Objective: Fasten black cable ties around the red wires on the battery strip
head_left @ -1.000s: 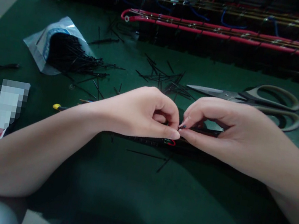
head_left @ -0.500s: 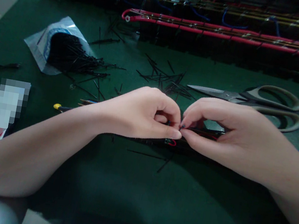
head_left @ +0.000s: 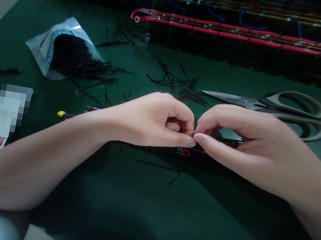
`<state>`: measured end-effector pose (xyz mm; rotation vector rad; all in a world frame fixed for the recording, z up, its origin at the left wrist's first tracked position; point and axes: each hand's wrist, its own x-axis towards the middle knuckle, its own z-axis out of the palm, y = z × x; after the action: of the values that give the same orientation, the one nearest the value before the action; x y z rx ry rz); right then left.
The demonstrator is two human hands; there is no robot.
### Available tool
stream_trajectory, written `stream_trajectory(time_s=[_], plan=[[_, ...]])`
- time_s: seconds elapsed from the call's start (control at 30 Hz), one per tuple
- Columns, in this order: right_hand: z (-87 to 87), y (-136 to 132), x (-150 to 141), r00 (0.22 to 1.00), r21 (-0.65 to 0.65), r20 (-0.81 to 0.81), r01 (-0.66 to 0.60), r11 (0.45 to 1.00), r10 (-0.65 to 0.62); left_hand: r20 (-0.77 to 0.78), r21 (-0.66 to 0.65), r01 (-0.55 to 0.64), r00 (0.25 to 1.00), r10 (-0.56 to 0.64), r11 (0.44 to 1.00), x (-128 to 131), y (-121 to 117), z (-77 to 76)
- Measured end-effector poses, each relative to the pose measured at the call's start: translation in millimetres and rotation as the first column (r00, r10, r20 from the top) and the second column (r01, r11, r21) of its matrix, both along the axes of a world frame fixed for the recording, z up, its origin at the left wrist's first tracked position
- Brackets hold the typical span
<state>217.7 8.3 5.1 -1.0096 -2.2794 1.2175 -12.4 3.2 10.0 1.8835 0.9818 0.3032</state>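
Fingertip work on a wired strip (head_left: 181,152). The step appeared to be fine fastening, the next move calling for steady pinches. The left hand (head_left: 157,121) and right hand (head_left: 241,134) stood tip to tip, thumb and forefinger of each pressed together; anything held between could not be told. The wired strip lay beneath the fingers (head_left: 188,142), roughly parallel to the bench's (head_left: 133,202) near edge.

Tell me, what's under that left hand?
Under the left hand runs a long dark assembly; its edge and a red wire peek out just below. The hand covers the stretch beneath it, and what its fingertips pinch is too hidden to tell.
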Motion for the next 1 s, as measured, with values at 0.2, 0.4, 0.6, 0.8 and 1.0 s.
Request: stream_trajectory(time_s=[0.2, 0.4, 0.6, 0.8, 1.0], plan=[[0.5, 0.0, -1.0, 1.0, -0.004, -0.004, 0.006, 1.0, -0.006, 0.006, 0.019, 0.007, 1.0, -0.007, 1.0, 0.5, 1.1, -2.0], [0.4, 0.6, -1.8, 1.0, -0.013, 0.0, 0.004, 1.0, -0.004, 0.009, 0.015, 0.016, 1.0, -0.016, 1.0, -0.6, 1.2, -2.1], [1.1, 0.3, -1.9, 1.0, -0.018, 0.009, 0.014, 1.0, -0.013, -0.001, 0.02, 0.016, 1.0, -0.016, 1.0, -0.7, 0.8, -1.5], [-1.1, 0.4, -1.8, 1.0, -0.01, 0.018, 0.019, 1.0, -0.019, -0.019, 0.063, 0.01, 1.0, -0.009, 0.998, 1.3, 0.3, -1.4], [-1.9, 1.2, -0.3, 1.0, -0.007, 0.013, 0.016, 1.0, -0.015, -0.048, 0.095, 0.018, 0.999, -0.014, 0.995, 1.8, -0.3, -2.4]])
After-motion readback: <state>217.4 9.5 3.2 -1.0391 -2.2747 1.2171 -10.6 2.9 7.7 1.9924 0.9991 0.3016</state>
